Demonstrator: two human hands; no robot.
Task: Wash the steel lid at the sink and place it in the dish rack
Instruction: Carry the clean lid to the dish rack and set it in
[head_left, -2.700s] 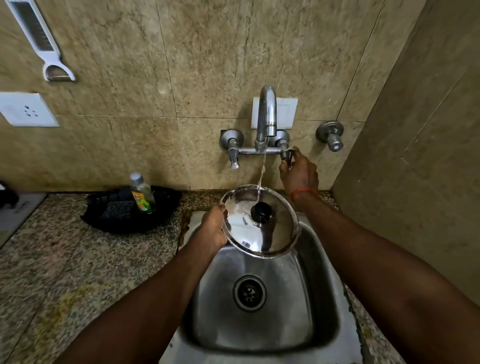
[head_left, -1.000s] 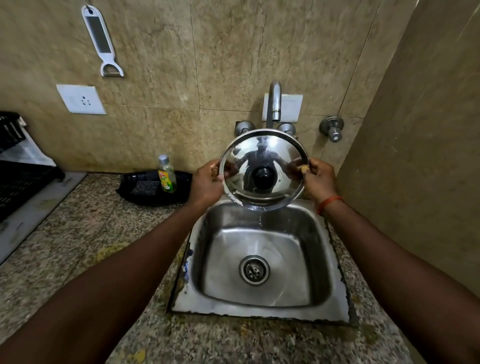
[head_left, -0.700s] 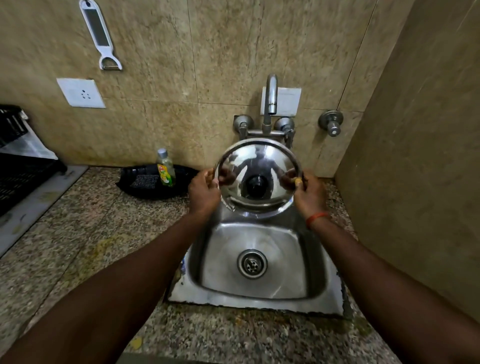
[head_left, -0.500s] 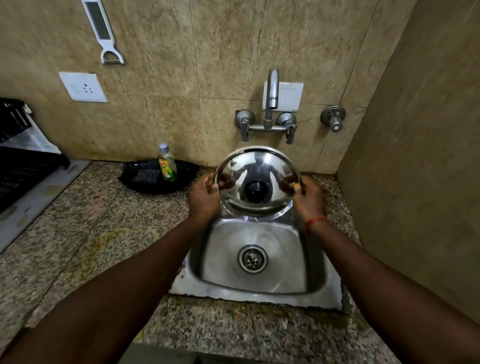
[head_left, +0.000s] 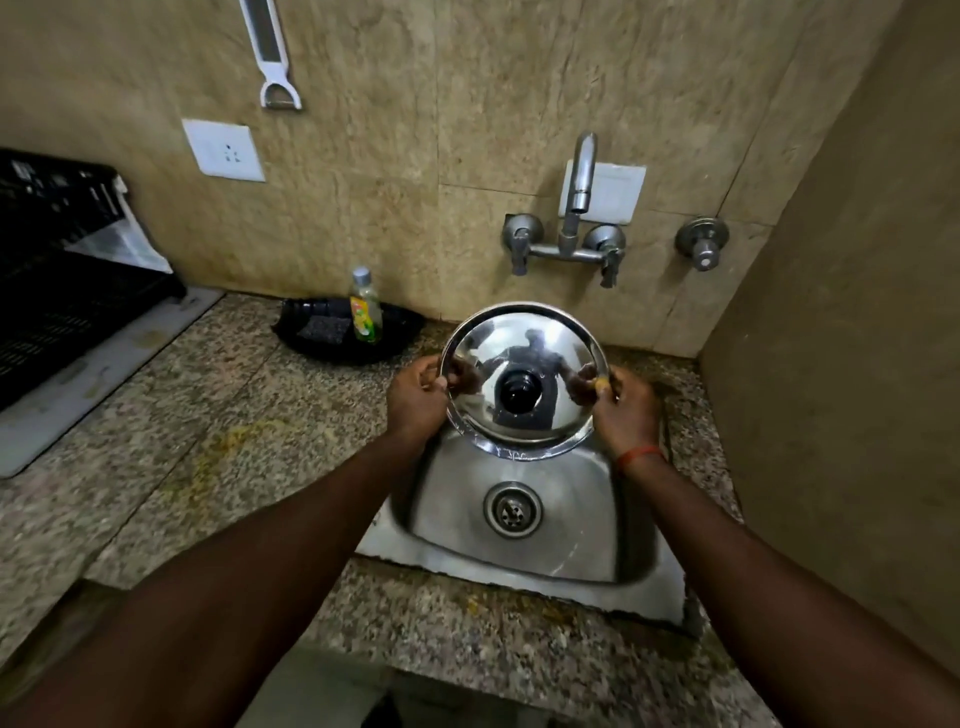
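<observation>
The round steel lid (head_left: 524, 353) with a black knob in its middle is tilted up towards me above the back of the steel sink (head_left: 566, 525). My left hand (head_left: 415, 402) pinches its left rim and my right hand (head_left: 626, 410) pinches its right rim. No water runs from the tap (head_left: 579, 192). The black dish rack (head_left: 57, 275) stands on a grey mat at the far left of the counter.
A black tray (head_left: 311, 338) with a scrub pad and a small dish-soap bottle (head_left: 365, 312) sits by the wall, left of the sink. A wall rises close on the right. A white peeler (head_left: 270, 57) and a socket (head_left: 224, 150) are on the back wall.
The tap was running onto the lid with my right hand on the valve; now the water is off and both hands hold the lid lower over the sink. My view has drawn back.
</observation>
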